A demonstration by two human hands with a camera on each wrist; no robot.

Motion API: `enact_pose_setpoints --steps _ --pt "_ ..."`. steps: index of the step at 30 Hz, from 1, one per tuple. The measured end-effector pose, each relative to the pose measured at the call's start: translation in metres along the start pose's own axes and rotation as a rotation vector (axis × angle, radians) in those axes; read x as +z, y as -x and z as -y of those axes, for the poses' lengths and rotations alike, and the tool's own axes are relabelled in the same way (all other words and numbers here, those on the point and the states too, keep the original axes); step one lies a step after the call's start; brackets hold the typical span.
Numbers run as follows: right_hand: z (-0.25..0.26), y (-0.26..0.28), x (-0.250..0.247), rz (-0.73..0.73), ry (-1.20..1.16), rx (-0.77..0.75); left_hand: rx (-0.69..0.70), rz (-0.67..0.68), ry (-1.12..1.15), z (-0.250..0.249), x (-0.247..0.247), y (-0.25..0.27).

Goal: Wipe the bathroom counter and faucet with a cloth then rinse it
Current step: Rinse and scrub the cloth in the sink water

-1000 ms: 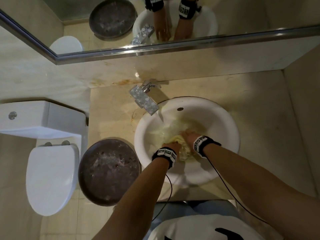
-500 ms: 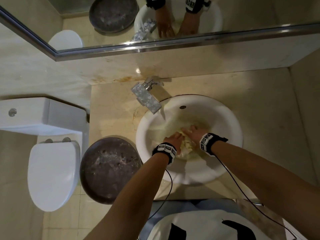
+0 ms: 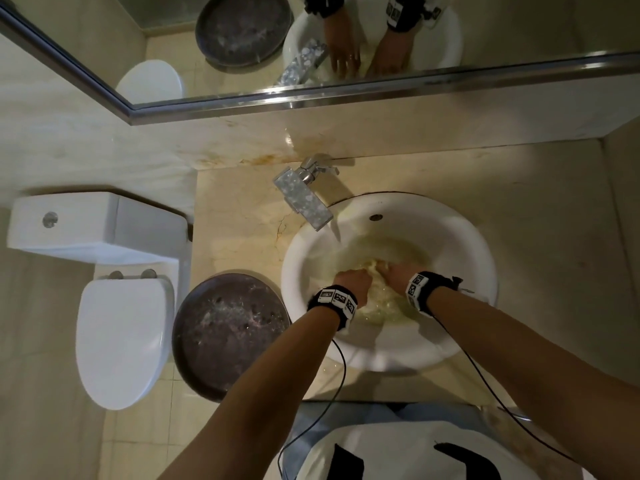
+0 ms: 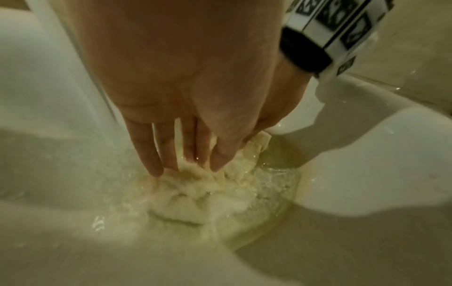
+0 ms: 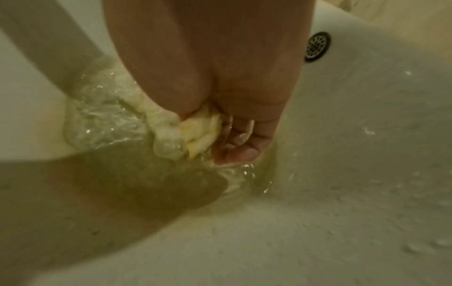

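Note:
A wet yellow cloth [image 3: 373, 266] lies bunched in shallow water at the bottom of the white sink basin [image 3: 391, 355]. My left hand [image 3: 356, 277] pinches a fold of the cloth [image 4: 195, 191] between thumb and nearly straight fingers [image 4: 149, 154]. Just to its right, my right hand [image 3: 389, 268] grips another part of the cloth [image 5: 203, 131] with curled fingers [image 5: 237, 147]. The two hands are close together in the basin. A chrome faucet [image 3: 303, 199] stands on the beige counter [image 3: 540, 237] at the basin's far left, its spout over the rim.
A dark round bin lid [image 3: 230, 336] sits left of the sink, below counter level. Left of it stands a white toilet [image 3: 121, 337]. A mirror [image 3: 519, 29] runs along the back wall. A side wall [image 3: 623, 209] bounds the counter's right end. The overflow hole [image 5: 316, 46] shows in the basin wall.
Both hands have moved toward the far side of the basin. Half a second ago they lay spread on the cloth; now they hold it, bunched between them.

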State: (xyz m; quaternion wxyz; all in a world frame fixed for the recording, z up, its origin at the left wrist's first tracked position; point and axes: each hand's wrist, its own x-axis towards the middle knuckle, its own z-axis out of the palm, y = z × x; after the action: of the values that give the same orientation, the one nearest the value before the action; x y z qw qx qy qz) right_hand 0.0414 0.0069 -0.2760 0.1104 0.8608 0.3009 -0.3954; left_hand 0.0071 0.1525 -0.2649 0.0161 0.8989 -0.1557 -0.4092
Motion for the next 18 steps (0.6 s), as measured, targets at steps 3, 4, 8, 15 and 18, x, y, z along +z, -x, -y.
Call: enact_pose_setpoints --steps 3,4,8,15,18 --pt "-0.006 -0.003 0.001 -0.014 -0.066 0.015 -0.065 -0.115 0.034 -0.005 0.005 -0.005" --pt "-0.007 -0.001 -0.001 -0.059 -0.075 0.021 -0.103 -0.137 0.035 -0.008 0.006 -0.007" --pt "-0.013 -0.004 -0.001 -0.021 -0.129 -0.021 -0.208 -0.102 0.105 -0.015 0.016 -0.019" --pt "-0.016 -0.016 0.021 -0.086 -0.387 0.039 -0.144 -0.050 0.222 -0.009 0.018 -0.033" --pt "-0.017 -0.012 0.018 -0.084 -0.482 0.094 -0.162 -0.044 0.303 0.000 0.013 -0.027"
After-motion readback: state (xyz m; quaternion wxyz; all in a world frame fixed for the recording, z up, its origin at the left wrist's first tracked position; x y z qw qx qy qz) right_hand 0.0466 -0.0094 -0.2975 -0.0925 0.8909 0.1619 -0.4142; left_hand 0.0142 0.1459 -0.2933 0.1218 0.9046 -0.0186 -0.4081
